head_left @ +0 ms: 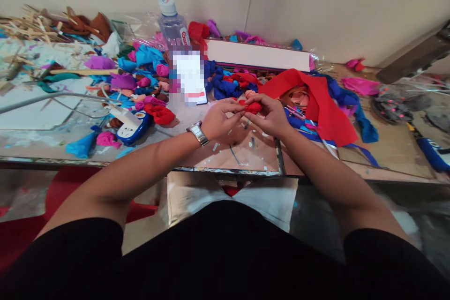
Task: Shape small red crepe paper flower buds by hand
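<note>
Between my two hands, a small bunched piece of red fabric (253, 107) is held just above the table. My left hand (222, 118), with a metal watch (198, 133) at the wrist, pinches its left side. On the other side, the fingers of my right hand (270, 116) curl around it, hiding part of it. A long red fabric strip (326, 112) lies to the right of my right hand, over blue strips and other scraps. Left of my hands rests another crumpled red piece (160, 113).
A phone (191, 75) with a lit, blurred screen leans before a plastic bottle (172, 23). A blue-and-white power strip (134, 127) with a plugged-in charger sits left. Colourful rolled fabric pieces (144, 56) and wooden sticks (31, 26) pile up at the back left. A table edge (228, 171) runs in front.
</note>
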Demonstrator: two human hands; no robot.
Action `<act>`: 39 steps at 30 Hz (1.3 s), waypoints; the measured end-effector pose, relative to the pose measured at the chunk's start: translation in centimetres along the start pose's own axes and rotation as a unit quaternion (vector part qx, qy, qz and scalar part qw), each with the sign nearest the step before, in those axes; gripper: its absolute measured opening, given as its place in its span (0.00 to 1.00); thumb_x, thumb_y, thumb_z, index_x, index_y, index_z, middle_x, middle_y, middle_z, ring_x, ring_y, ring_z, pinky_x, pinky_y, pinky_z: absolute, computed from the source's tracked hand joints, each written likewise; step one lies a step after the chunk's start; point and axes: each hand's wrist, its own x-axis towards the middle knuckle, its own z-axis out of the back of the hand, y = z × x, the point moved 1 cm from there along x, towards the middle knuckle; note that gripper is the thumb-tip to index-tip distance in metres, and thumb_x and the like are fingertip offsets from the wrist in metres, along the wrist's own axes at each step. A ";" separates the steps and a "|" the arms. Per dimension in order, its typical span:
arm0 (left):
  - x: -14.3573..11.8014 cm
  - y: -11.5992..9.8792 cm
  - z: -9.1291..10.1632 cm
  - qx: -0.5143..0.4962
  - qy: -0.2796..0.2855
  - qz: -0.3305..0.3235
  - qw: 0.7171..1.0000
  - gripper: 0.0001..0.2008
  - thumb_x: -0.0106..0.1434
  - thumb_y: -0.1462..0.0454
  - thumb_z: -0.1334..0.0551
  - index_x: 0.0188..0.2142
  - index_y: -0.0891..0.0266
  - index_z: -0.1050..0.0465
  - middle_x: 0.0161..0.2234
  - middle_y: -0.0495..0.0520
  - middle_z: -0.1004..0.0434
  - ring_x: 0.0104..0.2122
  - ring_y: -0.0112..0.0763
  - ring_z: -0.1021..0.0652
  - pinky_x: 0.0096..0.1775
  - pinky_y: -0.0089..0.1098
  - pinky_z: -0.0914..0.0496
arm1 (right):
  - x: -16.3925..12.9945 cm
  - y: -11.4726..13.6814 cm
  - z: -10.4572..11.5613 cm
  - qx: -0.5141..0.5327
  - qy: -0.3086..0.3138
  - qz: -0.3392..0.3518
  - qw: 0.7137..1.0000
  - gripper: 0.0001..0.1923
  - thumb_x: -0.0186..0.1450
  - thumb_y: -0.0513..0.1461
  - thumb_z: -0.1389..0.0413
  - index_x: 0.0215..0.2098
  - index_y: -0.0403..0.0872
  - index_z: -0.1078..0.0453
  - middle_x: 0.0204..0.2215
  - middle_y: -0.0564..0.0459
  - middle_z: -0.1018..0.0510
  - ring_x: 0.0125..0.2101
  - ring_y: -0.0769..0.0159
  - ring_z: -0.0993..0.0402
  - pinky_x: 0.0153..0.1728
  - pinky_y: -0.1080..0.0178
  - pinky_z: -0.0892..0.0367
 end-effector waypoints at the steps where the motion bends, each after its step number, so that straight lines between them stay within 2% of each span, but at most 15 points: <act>1: 0.0 0.0 0.0 0.017 0.000 -0.013 1.000 0.06 0.64 0.62 0.28 0.40 0.53 0.10 0.40 0.55 0.14 0.43 0.39 0.20 0.51 0.35 0.29 | 0.0 0.0 0.0 -0.008 0.000 0.002 1.000 0.25 0.64 0.58 0.31 0.46 0.49 0.23 0.43 0.49 0.17 0.44 0.59 0.19 0.50 0.55 0.21; 5: -0.1 0.0 -0.1 0.093 -0.007 -0.087 0.992 0.10 0.68 0.60 0.32 0.43 0.56 0.10 0.40 0.56 0.13 0.40 0.37 0.18 0.47 0.36 0.27 | -0.3 -0.2 -0.1 -0.007 -0.021 -0.013 1.000 0.21 0.65 0.56 0.31 0.42 0.49 0.22 0.37 0.52 0.18 0.36 0.63 0.22 0.42 0.59 0.23; 9: -0.1 0.3 -0.2 0.126 -0.019 -0.132 0.983 0.13 0.71 0.57 0.34 0.46 0.58 0.12 0.43 0.57 0.11 0.42 0.37 0.15 0.48 0.36 0.24 | -0.4 -0.3 -0.4 0.024 -0.038 -0.029 0.999 0.22 0.64 0.57 0.30 0.40 0.49 0.23 0.36 0.52 0.19 0.36 0.63 0.22 0.44 0.57 0.23; 12: -0.1 0.7 -0.1 0.097 -0.032 -0.122 0.987 0.13 0.70 0.55 0.32 0.45 0.59 0.11 0.43 0.57 0.10 0.41 0.36 0.13 0.46 0.34 0.22 | -0.3 -0.1 -0.5 0.034 -0.042 -0.035 0.998 0.23 0.63 0.59 0.30 0.40 0.50 0.24 0.37 0.51 0.19 0.40 0.60 0.21 0.47 0.55 0.22; 16: 0.0 1.1 0.0 0.056 -0.049 -0.088 0.993 0.14 0.69 0.52 0.30 0.43 0.58 0.11 0.39 0.56 0.10 0.37 0.35 0.13 0.42 0.32 0.22 | -0.2 0.1 -0.4 0.046 -0.027 -0.001 0.999 0.20 0.64 0.55 0.29 0.43 0.52 0.22 0.42 0.50 0.17 0.46 0.58 0.19 0.53 0.53 0.22; 20: 0.1 1.1 0.0 0.039 -0.046 -0.073 0.995 0.14 0.68 0.52 0.29 0.43 0.58 0.11 0.40 0.56 0.10 0.37 0.35 0.13 0.42 0.33 0.21 | -0.2 0.2 -0.3 0.018 -0.040 -0.002 0.999 0.21 0.63 0.56 0.28 0.42 0.51 0.21 0.39 0.51 0.16 0.43 0.58 0.19 0.53 0.53 0.22; 28: 0.0 0.8 -0.3 -0.034 -0.045 -0.063 0.996 0.17 0.68 0.49 0.28 0.45 0.59 0.12 0.41 0.58 0.10 0.38 0.35 0.12 0.42 0.32 0.20 | -0.1 0.8 -0.3 0.018 -0.056 -0.023 0.998 0.22 0.64 0.57 0.30 0.38 0.50 0.22 0.35 0.52 0.18 0.37 0.62 0.20 0.43 0.57 0.21; 33: 0.1 1.1 -0.2 -0.016 -0.050 -0.059 0.997 0.19 0.67 0.46 0.29 0.41 0.59 0.13 0.39 0.57 0.10 0.37 0.35 0.13 0.42 0.33 0.20 | -0.3 0.6 -0.4 0.013 -0.048 -0.012 0.999 0.20 0.63 0.55 0.28 0.41 0.50 0.21 0.39 0.51 0.16 0.42 0.60 0.19 0.49 0.55 0.21; 39: 0.0 1.4 -0.4 -0.025 -0.042 -0.055 0.997 0.17 0.68 0.48 0.29 0.44 0.59 0.13 0.40 0.57 0.10 0.38 0.35 0.13 0.42 0.33 0.20 | -0.2 0.7 -0.3 0.016 -0.071 -0.044 0.996 0.20 0.62 0.55 0.28 0.39 0.50 0.19 0.36 0.51 0.15 0.39 0.61 0.18 0.46 0.56 0.21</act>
